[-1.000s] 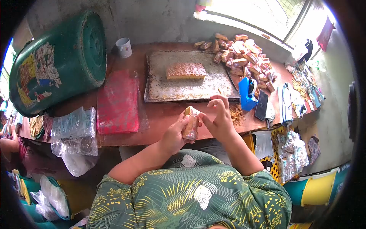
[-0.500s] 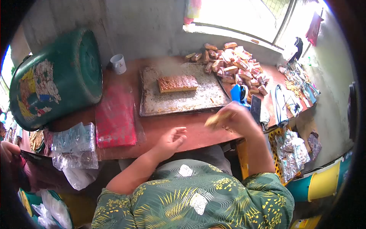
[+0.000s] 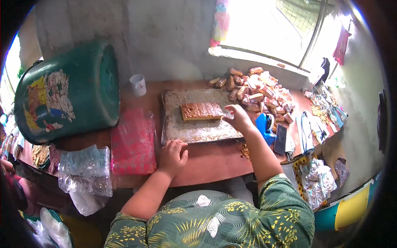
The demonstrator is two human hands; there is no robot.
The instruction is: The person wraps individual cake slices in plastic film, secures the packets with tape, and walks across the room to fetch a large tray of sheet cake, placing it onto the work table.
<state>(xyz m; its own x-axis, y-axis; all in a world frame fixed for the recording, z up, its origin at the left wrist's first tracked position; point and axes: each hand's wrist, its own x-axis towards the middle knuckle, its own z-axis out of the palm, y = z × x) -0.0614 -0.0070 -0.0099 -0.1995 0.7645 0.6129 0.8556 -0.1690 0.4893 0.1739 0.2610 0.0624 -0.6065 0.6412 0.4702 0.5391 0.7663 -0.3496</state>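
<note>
- My right hand (image 3: 239, 120), fingers parted, is at the cake (image 3: 202, 110)'s right end.
- The cake lies on the tray (image 3: 198, 131).
- My left hand (image 3: 173, 158), loosely spread, is at the tray's near edge.

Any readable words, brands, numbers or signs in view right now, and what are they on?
None can be read.
Green tub: torn, coloured label, no lettering legible.
White mug: small reddish marking, too small to make out.
</note>
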